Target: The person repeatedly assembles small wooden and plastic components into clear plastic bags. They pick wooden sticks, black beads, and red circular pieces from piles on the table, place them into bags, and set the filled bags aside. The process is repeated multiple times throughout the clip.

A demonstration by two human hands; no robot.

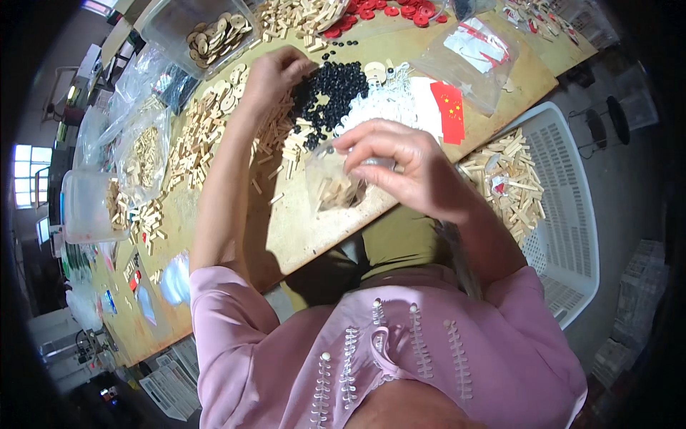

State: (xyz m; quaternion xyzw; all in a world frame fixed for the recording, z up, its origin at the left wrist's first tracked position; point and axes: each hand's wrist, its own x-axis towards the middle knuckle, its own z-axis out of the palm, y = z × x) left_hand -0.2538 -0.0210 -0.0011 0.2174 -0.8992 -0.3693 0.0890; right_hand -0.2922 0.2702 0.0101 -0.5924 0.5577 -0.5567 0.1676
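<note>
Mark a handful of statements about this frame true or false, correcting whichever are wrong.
1. The right hand is at a small clear bag with wooden pieces inside. True.
2. The left hand is inside the white basket. False: it is over the table, beside the black pieces.
3. The white basket has wooden sticks in it. True.
4. The red card with yellow stars lies left of the black pieces. False: it lies to their right.
5. The red discs lie at the table's near edge. False: they are toward its far side.
</note>
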